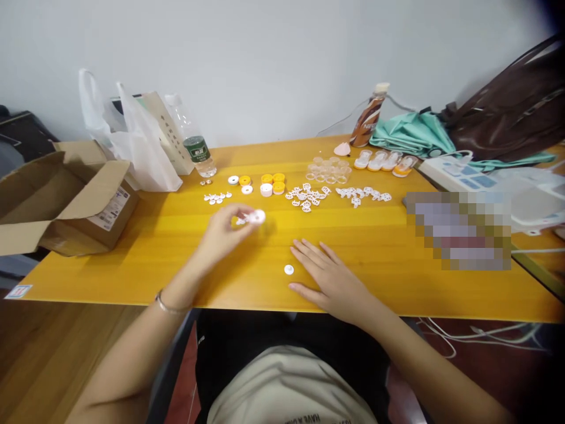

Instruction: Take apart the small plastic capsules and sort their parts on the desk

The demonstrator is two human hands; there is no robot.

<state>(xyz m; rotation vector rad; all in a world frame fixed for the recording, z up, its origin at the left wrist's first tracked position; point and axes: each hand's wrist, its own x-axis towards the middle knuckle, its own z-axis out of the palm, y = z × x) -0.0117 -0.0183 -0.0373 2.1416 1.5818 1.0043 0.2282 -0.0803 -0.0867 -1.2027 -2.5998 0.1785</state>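
My left hand (225,229) is raised over the table, thumb and fingers pinching a round white plastic piece (258,217) with a small hole in it. Flat on the table, my right hand (329,280) spreads its fingers and holds nothing. Just left of its fingers lies a small white disc (288,270) with a knob on top. Behind my left hand are several small white knobbed discs (215,199). Yellow and white round caps (272,184) stand further back, some stacked. White fan-shaped pieces (306,197) are scattered to their right.
Clear round covers (329,169) and several yellow-based assembled pieces (384,161) sit at the back. A cardboard box (110,206), white plastic bag (150,159) and water bottle (198,150) are left. A coffee bottle (369,121), brown bag (507,106) and power strip (459,174) stand right.
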